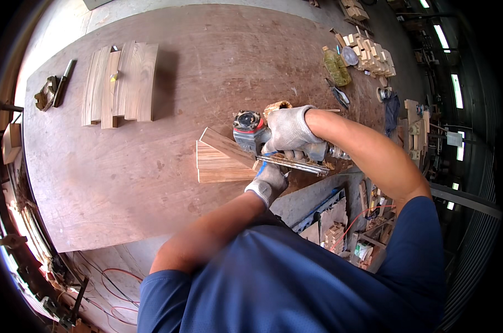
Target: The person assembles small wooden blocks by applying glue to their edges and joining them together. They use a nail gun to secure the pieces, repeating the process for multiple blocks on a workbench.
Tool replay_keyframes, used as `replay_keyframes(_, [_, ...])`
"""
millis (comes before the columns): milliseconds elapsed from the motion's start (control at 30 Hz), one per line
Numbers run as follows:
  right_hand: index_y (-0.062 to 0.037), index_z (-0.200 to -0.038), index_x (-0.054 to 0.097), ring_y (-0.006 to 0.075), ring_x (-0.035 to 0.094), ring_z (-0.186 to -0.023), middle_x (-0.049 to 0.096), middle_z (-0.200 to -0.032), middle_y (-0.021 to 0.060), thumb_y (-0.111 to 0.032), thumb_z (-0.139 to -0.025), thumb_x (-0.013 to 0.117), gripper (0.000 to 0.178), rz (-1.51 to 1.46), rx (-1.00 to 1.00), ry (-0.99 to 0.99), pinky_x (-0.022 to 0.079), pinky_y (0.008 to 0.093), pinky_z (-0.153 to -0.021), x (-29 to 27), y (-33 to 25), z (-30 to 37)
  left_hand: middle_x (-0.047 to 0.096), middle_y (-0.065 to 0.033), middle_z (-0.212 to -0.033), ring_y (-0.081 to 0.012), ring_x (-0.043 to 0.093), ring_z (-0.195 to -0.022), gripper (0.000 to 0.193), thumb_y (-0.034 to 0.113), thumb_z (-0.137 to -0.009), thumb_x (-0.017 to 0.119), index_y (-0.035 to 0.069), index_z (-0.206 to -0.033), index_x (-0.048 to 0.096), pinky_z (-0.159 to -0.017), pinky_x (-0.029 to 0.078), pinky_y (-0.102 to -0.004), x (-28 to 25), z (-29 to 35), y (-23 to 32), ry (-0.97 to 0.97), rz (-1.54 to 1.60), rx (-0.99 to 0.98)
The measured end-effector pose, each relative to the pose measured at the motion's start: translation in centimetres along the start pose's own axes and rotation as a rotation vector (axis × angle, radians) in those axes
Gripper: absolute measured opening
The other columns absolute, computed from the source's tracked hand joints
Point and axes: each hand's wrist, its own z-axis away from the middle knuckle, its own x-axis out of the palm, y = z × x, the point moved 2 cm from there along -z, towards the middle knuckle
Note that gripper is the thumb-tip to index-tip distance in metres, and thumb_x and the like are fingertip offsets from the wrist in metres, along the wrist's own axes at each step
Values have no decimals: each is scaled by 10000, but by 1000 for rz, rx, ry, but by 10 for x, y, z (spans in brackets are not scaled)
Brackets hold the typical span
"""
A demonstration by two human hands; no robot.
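My right hand point(291, 129), in a pale work glove, is wrapped round the grip of a nail gun point(250, 126) with a grey body, a dark round cap and a red ring. Its long silver magazine point(298, 165) points right, across the front of my left hand point(269, 178). That hand, also gloved, is closed near the right end of a narrow wooden board point(225, 146); the magazine partly covers its fingers. The narrow board lies aslant over a stack of flat wooden boards point(224, 166). The nail gun's nose is hidden.
Several joined boards point(121, 83) lie at the table's far left, beside a dark bar point(64, 83) and a brown lump. A bottle of yellow liquid point(336, 65), pliers point(338, 95) and a pile of small wooden blocks point(371, 55) are at the right. Red hose runs below.
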Motion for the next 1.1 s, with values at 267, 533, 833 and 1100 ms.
replay_keyframes(267, [43, -914, 775, 216, 740, -596, 770, -748, 118, -323, -983, 734, 375, 58, -1, 0, 606, 369, -562, -1, -7, 2, 601, -188, -1281, -400, 568, -1238, 517, 67, -866, 584, 98, -1382, 570, -1094, 456, -481, -28, -5, -10, 25, 693, -92])
replay_keyframes(533, [56, -921, 750, 228, 741, -588, 769, -749, 132, -311, -981, 753, 372, 59, -1, 20, 605, 370, -541, 0, -11, 2, 594, -175, -1281, -381, 570, -1226, 532, 53, -853, 587, 100, -1382, 564, -1089, 459, -471, -15, -1, -8, 58, 654, -64])
replay_keyframes(833, [74, -1021, 760, 215, 719, -586, 740, -745, 122, -304, -967, 726, 384, -210, -118, 150, 600, 377, -563, 11, 21, 20, 718, -106, -1256, -303, 629, -1260, 287, 218, -1070, 487, 115, -1253, 683, -1112, 486, -507, -66, 1, -14, 74, 196, 126])
replay_keyframes(1100, [3, -1168, 770, 193, 751, -654, 748, -778, 150, -300, -939, 775, 380, -343, -82, 459, 635, 375, -643, 60, 104, 99, 714, -149, -1209, -368, 630, -1185, 322, 198, -1033, 495, 80, -1247, 704, -1064, 478, -505, -113, -19, -59, -605, 321, 8])
